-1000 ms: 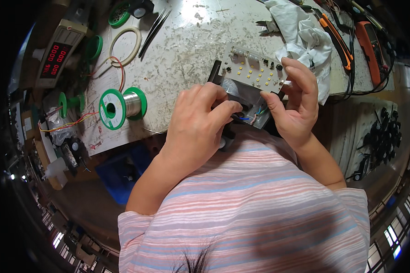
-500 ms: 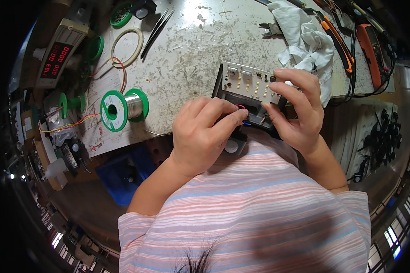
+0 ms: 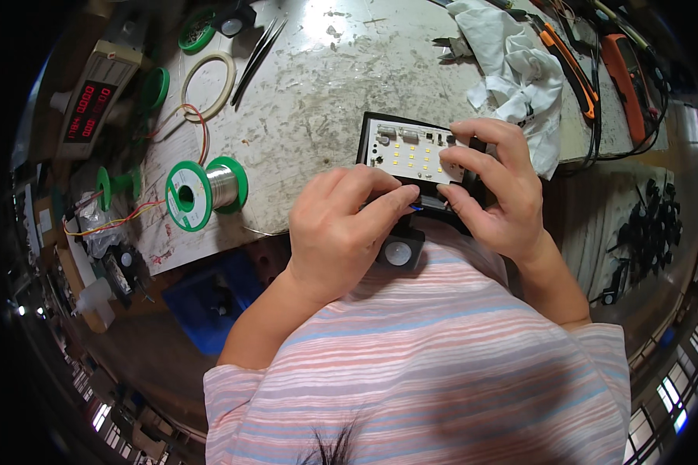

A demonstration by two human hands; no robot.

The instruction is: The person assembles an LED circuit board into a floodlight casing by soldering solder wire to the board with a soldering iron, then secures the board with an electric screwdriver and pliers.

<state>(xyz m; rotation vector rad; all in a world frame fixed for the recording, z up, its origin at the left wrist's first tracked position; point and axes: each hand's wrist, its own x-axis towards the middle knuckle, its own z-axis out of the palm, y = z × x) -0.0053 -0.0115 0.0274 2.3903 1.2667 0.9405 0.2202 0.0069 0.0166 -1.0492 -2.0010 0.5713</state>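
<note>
A white LED circuit board [image 3: 411, 151], dotted with small yellow LEDs and a few components, lies in a shallow black housing [image 3: 363, 147] held close to my body. My right hand [image 3: 512, 190] grips the board's right end, fingers on its top and thumb near its lower edge. Across the near left corner reaches my left hand [image 3: 337, 221], thumb and forefinger pressed together at the housing's near side. A bit of blue wire [image 3: 416, 208] shows under these fingertips; what they pinch is hidden. Below hangs a black sensor [image 3: 398, 253] with a white dome, against my striped shirt.
Left on the worn table stand a solder spool [image 3: 223, 184], a tape ring [image 3: 209, 84] and tweezers [image 3: 257, 62]. A meter with red digits [image 3: 91, 112] is beyond. A white cloth [image 3: 512, 70], cutters [image 3: 451, 49], an orange knife [image 3: 570, 66] and a red multimeter [image 3: 627, 89] lie right.
The board has tipped down flatter into the housing, covering more of the opening at its near side. Both hands stay nearly in place. The dome sensor shows more fully.
</note>
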